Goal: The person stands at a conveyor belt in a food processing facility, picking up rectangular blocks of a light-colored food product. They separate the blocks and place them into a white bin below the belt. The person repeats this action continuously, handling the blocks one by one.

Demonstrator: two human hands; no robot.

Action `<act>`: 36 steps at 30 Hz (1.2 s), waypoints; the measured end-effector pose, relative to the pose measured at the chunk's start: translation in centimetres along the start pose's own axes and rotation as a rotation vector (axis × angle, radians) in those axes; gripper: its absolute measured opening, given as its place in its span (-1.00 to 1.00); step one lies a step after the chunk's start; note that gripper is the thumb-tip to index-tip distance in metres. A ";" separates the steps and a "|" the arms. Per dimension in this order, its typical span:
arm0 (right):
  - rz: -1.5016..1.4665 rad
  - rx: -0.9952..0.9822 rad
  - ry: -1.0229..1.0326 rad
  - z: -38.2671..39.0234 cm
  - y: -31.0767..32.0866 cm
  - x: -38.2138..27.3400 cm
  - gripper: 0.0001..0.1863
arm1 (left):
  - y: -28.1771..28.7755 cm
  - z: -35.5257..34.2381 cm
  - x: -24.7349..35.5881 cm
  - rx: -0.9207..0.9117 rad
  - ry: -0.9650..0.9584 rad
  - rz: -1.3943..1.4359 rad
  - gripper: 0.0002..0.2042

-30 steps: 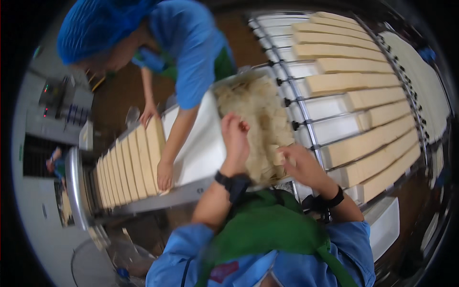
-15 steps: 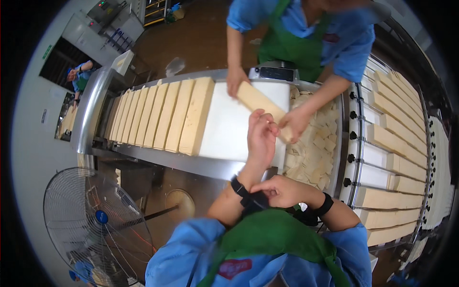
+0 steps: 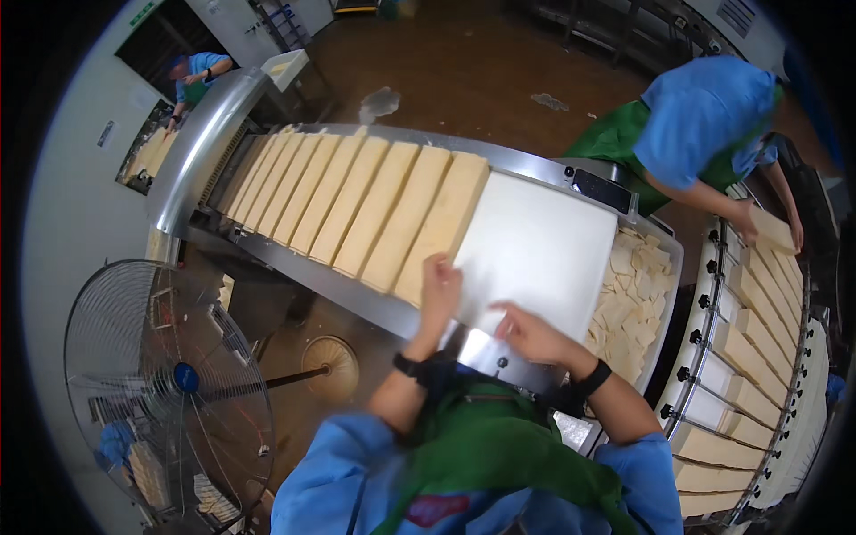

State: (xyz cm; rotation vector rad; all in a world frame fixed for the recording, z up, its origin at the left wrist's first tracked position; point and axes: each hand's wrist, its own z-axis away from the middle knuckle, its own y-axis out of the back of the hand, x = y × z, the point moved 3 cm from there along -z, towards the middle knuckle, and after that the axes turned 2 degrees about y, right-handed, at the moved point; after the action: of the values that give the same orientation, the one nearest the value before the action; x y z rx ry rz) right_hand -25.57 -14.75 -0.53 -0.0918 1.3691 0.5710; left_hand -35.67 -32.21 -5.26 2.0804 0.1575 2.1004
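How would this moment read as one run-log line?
left hand: by end slab, contact unclear | right hand: empty, near white belt | co-worker: holding another slab at rack

Pale cream blocks [image 3: 379,214] form a striped row beside a plain white belt [image 3: 539,245] with a silver metal edge [image 3: 367,300]. The scraps [image 3: 633,294] are cream too. The wearer's sleeves [image 3: 330,450] are blue, the apron [image 3: 508,450] green with a red patch [image 3: 437,509], the wristbands [image 3: 596,379] black. A co-worker's shirt [image 3: 704,107] is blue; the floor [image 3: 455,76] is brown.

No text legible; marks on red badge [image 3: 437,510], blue fan hub [image 3: 185,378] unreadable
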 end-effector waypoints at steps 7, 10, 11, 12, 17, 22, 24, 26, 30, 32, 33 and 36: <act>0.682 0.664 -0.339 -13.5 7.2 7.0 -0.41 | 6.5 0.1 -3.2 -0.155 0.089 -0.759 -0.33; 0.790 0.792 -0.355 -19.6 8.2 7.4 -0.32 | 5.5 -0.4 -5.7 -0.183 -0.028 -0.787 -0.29; 0.814 0.780 -0.364 -21.3 8.6 7.1 -0.32 | 5.2 -0.6 -6.2 -0.200 0.002 -0.811 -0.28; 0.835 0.758 -0.371 -22.9 8.7 6.1 -0.32 | 5.0 -0.8 -6.2 -0.212 0.038 -0.839 -0.28; 0.849 0.736 -0.396 -27.5 10.1 3.7 -0.29 | 4.3 -1.9 -3.9 -0.310 0.123 -0.820 -0.24; 0.776 0.679 -0.570 -27.7 10.0 2.3 -0.34 | 4.1 -2.1 -4.7 -0.350 0.123 -0.896 -0.22; 0.664 0.718 -0.658 -25.6 11.2 2.6 -0.30 | 3.7 -2.5 -4.6 -0.388 0.091 -0.927 -0.24; 0.592 0.846 -0.697 -22.1 12.8 3.9 -0.26 | 2.7 -2.9 -3.0 -0.464 0.063 -0.918 -0.26; 0.584 1.101 -0.830 -11.7 16.2 7.8 -0.14 | -1.2 -2.3 0.7 -0.727 0.012 -0.685 -0.26; 0.606 1.188 -0.903 -7.0 17.0 8.9 -0.10 | -3.5 -0.9 1.1 -0.850 -0.036 -0.560 -0.22; 0.544 1.188 -0.933 -5.1 17.0 8.5 -0.06 | -4.6 0.1 0.7 -0.844 -0.037 -0.617 -0.20; 0.302 1.309 -0.852 2.4 16.4 7.7 -0.02 | -8.8 2.5 0.6 -0.836 -0.051 -0.764 -0.19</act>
State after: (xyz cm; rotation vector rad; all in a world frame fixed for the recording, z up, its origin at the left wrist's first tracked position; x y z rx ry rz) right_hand -29.85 2.90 -2.95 1.2869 0.6860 -0.1495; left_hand -32.73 -23.57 -6.40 1.2757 0.0368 1.3098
